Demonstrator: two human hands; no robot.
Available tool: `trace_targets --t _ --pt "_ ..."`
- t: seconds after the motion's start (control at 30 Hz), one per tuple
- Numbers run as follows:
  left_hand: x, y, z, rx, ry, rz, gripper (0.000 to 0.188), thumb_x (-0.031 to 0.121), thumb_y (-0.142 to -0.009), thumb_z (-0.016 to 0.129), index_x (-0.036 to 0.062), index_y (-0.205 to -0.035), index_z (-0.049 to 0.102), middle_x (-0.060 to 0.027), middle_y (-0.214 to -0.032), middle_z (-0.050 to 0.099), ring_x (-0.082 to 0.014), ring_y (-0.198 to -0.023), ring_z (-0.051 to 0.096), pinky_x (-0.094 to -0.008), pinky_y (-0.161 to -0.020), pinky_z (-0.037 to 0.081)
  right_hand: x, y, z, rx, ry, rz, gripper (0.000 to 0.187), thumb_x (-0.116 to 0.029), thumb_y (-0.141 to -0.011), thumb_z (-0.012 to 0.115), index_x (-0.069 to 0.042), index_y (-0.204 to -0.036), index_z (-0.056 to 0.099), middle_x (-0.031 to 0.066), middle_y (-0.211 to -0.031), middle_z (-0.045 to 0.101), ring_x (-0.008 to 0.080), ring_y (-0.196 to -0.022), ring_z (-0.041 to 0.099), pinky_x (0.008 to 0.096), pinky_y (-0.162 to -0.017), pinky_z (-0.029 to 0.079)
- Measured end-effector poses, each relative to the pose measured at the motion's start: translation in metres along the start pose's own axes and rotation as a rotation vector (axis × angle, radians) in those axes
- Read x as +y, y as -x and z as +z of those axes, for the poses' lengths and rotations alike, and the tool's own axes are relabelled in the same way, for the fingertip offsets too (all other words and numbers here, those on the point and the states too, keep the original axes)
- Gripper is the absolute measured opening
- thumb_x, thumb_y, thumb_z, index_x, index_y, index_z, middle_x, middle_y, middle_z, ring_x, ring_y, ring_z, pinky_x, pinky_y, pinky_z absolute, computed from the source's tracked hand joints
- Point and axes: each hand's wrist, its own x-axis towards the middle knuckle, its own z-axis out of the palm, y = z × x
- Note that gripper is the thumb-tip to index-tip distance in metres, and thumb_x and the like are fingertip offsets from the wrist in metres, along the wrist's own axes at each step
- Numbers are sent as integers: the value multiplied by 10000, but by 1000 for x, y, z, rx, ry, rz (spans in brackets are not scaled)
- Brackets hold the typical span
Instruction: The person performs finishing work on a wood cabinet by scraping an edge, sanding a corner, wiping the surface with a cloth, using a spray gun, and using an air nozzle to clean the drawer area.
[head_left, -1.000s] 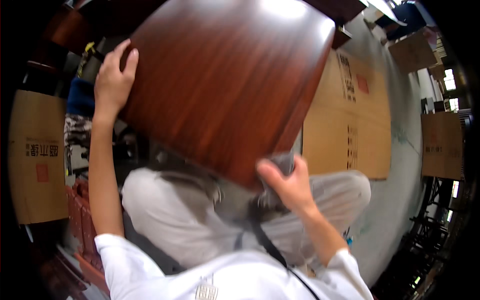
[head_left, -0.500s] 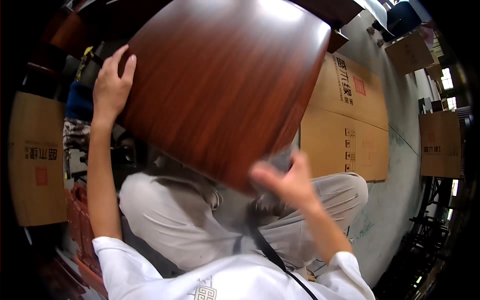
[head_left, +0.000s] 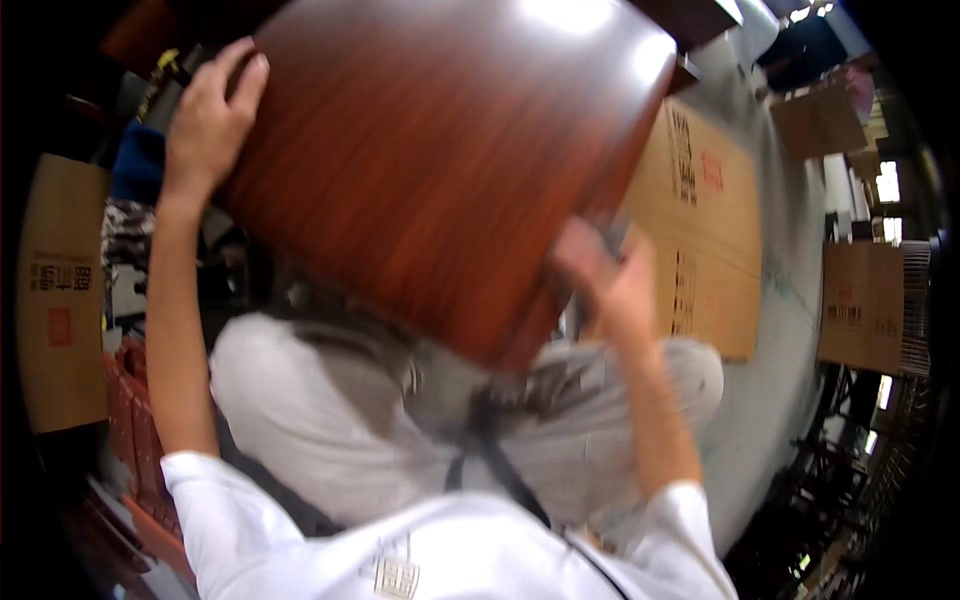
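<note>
A glossy reddish-brown wooden panel [head_left: 430,170] with rounded corners lies tilted in front of me, above my knees. My left hand [head_left: 212,120] grips its upper left edge, the thumb close to the top face. At the panel's right edge, near the lower right corner, is my right hand [head_left: 612,275], smeared by motion. Its fingers are closed round a small grey, pad-like thing [head_left: 610,240] pressed along that edge. What exactly this is, the blur hides. A dark strap [head_left: 500,465] hangs between my legs.
Flat cardboard [head_left: 715,230] lies on the grey floor to the right. Beyond it stand further cartons [head_left: 862,305] and a person's dark clothing [head_left: 815,50]. Another carton [head_left: 65,300] is at far left, above reddish-brown wooden parts [head_left: 130,410].
My right hand has moved up along the panel's right edge, away from the lower corner. My left hand keeps its hold. The whole view has shifted slightly.
</note>
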Motion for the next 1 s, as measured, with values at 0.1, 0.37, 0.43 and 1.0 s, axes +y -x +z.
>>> trace_targets --t 0.1,0.37,0.43,1.0 --pt "6 3 -2 -52 50 -19 496 479 -1042 544 157 -1410 627 -193 -1364 650 -387 -1276 607 -438 -1074 480 4 -28 -27 -23 -99 479 620 -307 -816 915 33 -1272 668 162 -1306 682 261 -1266 605 407 -1100 447" --pt "2 3 -3 -37 51 -65 453 465 -1034 567 181 -1376 651 -175 -1332 661 -392 -1247 613 -437 -1057 481 56 -35 -41 -140 253 72 675 -342 -829 910 67 -1284 623 168 -1322 659 204 -1189 601 351 -999 474" --pt "11 -3 -12 -46 22 -156 426 454 -1036 563 211 -1373 656 -153 -1339 665 -377 -1259 612 -434 -1060 482 91 -41 -76 -76 656 -324 605 -374 -880 861 27 -1251 601 124 -1199 668 140 -986 624 278 -801 512" --pt "297 13 79 -463 345 1030 392 333 -1021 563 58 -1255 717 -141 -1445 618 -275 -1471 452 -553 -1297 183 11 -45 -153 359 -275 296 240 -217 -917 691 -63 -1101 670 -40 -880 637 32 -732 552 216 -632 442"
